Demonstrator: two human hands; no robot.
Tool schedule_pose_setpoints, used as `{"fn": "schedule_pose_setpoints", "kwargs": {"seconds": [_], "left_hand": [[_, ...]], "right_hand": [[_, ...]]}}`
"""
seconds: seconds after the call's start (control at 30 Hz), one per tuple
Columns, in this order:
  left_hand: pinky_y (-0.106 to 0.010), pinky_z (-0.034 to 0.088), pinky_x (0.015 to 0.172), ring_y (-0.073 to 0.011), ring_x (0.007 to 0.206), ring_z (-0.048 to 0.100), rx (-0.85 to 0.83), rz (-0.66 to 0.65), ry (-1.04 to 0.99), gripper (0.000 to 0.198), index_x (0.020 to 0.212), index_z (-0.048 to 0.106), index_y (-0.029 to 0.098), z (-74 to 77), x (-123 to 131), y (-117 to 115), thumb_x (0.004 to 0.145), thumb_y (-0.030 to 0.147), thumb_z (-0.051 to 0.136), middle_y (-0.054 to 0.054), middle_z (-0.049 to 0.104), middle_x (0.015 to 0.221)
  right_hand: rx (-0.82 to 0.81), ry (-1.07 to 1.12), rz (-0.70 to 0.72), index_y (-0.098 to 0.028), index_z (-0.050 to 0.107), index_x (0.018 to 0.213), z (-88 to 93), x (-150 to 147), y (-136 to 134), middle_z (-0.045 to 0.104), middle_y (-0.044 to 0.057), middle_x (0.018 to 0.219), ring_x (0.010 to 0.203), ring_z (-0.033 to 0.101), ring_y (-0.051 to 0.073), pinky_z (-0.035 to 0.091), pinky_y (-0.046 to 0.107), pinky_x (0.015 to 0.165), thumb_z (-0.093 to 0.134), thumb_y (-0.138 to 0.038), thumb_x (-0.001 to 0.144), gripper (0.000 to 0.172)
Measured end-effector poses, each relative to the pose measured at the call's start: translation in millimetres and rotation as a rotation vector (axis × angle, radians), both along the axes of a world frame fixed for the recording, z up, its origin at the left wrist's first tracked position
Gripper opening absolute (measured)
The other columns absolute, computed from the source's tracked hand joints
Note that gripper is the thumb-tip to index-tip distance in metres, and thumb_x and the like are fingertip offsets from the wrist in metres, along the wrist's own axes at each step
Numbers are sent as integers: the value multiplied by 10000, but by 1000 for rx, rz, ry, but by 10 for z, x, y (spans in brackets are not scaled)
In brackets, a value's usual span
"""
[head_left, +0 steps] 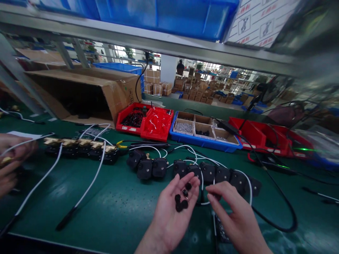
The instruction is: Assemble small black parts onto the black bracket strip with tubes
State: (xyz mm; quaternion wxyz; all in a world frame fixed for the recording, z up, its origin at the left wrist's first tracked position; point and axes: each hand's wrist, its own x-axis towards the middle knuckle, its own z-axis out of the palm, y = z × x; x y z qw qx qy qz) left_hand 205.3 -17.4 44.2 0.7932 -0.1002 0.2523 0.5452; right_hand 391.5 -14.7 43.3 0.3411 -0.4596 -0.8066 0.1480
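Palm up near the bottom centre, my left hand [174, 208] cups several small black caps [178, 203] in its slightly curled fingers. My right hand [233, 211] is just to the right, thumb and forefinger close together beside the left fingertips; whether something small is between them is hidden. Beyond both hands stands a row of black boxy parts [207, 171] with white cables. Another cluster of black parts [144, 169] sits to the left of it. Farther left lie black parts with brass fittings [85, 143].
A co-worker's hands [13, 158] work at the left edge. Behind are an open cardboard box [113, 95], red bins [156, 123], a blue tray with compartments [206, 143] and more red bins [261, 137]. A black cable [288, 225] loops at right. A shelf [159, 40] crosses above.
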Motion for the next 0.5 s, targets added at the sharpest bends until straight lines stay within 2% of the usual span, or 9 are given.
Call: {"fn": "schedule_pose_setpoints", "kwargs": {"seconds": [0.07,0.2,0.4,0.5], "left_hand": [[-312,547,1010,-219,1183,647,17,-78,-70,478,1208,686,85,-3,109,-22,1013,451,447,-172,639,1336],[-262,522,1005,-151,1038,673,111,-196,-58,551,1252,677,110,-57,300,-49,1015,525,403,-139,650,1337],[-260,518,990,-139,963,672,106,-213,-54,540,1277,658,94,-86,421,-45,1000,513,462,-146,681,1241],[-281,509,1018,-166,1028,676,112,-219,-28,527,1265,659,70,-58,465,-41,1009,482,451,-174,674,1239]], "right_hand": [[-5,-50,3,-334,611,1173,-40,-1,-56,668,27,1068,968,620,215,533,346,803,568,-270,996,193],[-36,-125,-55,-331,598,1242,-136,69,-26,647,63,1110,982,597,263,514,426,828,552,-216,978,292],[-179,-67,-73,-314,683,1042,-167,211,53,646,32,993,922,585,250,479,402,791,607,-169,918,205],[-264,46,-83,-282,687,928,-108,256,58,653,20,937,894,589,233,474,380,786,612,-190,892,124]]}}
